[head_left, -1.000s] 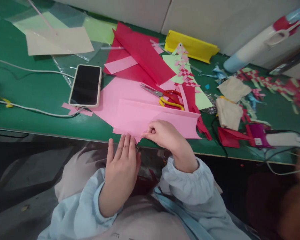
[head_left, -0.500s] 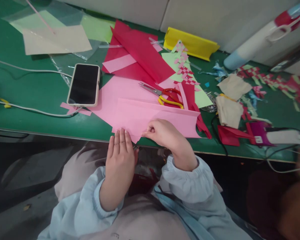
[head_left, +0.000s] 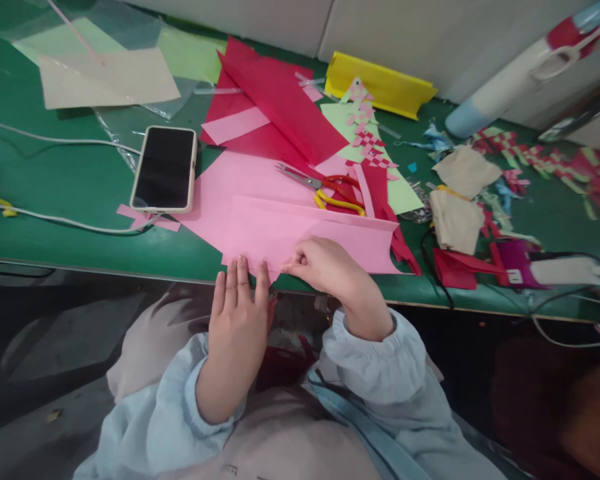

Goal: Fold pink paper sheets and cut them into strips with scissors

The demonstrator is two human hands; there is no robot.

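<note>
A sheet of pink paper with a folded upper edge lies at the table's front edge, over a larger pink sheet. My left hand is laid flat, fingers stretched out, with its fingertips on the near edge of the pink paper. Just right of it, my right hand is closed in a pinch at the same near edge. A small pink point of paper sticks out between the two hands. Scissors with red and yellow handles rest above the folded sheet.
A phone and white cables lie to the left. Red paper, a yellow folded sheet and woven paper pieces lie behind. Cloth-like beige pieces, a power strip and a bottle are on the right.
My left index finger has spread away from the other fingers. My right hand keeps its pinch at the paper's edge. The whole view has shifted slightly.
</note>
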